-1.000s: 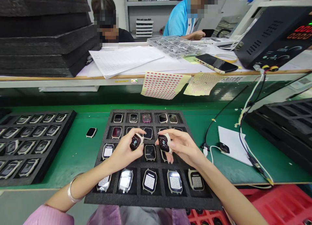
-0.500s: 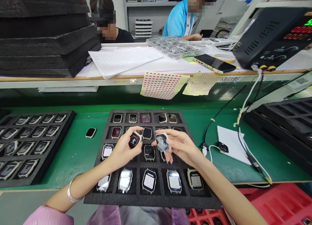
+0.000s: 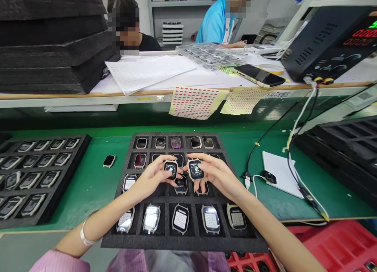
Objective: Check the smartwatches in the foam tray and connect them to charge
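over the middle of a black foam tray (image 3: 179, 243), each hand's grip is clamped on a strapless watch: left hand (image 3: 149, 181) on the left watch (image 3: 170, 169), right hand (image 3: 219, 177) on the right watch (image 3: 195, 170), fingertips at the case edges, lit faces up. light, stiff, glass likely fragile and smudge-prone; edges seem the place to hold. around them, green table (image 3: 94, 193).

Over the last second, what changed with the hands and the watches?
The left hand and right hand drew together, turning the left watch and right watch from tilted to face up, side by side above the foam tray. Nothing was taken or released. The tray and the loose watch on the mat stayed put.
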Demonstrator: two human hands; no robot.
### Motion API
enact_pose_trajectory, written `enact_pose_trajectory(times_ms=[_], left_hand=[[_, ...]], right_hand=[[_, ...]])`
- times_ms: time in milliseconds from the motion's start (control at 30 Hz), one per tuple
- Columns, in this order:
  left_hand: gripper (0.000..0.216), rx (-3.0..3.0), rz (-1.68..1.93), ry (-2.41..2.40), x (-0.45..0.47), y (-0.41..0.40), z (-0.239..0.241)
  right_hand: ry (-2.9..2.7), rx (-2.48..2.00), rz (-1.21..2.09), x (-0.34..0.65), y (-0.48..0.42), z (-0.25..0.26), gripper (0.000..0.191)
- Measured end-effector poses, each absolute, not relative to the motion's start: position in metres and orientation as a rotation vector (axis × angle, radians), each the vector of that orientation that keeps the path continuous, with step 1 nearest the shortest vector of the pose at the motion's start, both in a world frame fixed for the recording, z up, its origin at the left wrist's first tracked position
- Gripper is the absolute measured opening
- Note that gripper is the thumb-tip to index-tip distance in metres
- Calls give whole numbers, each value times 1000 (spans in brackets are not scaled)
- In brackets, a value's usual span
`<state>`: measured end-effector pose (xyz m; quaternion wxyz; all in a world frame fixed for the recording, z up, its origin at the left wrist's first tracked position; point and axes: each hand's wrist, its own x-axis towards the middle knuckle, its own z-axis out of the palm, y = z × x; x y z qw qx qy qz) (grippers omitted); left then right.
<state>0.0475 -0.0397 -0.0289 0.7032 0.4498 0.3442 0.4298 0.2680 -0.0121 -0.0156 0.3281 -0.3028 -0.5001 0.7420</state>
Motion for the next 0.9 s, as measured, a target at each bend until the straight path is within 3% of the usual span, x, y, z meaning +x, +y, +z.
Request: enact_pose_trajectory(times_ms=[600,800,900], left_hand=[[32,1020,920,735,47,-44,-28],[31,1048,903,704,47,-43,-27],[29,1057,898,676,47,-43,-26]], right_hand=[[-1428,-897,1752,267,-15,-17,42],[-1512,-841,1881,278,-21,-10,73],[-1682,-1044,1737,299,-25,-8,64]])
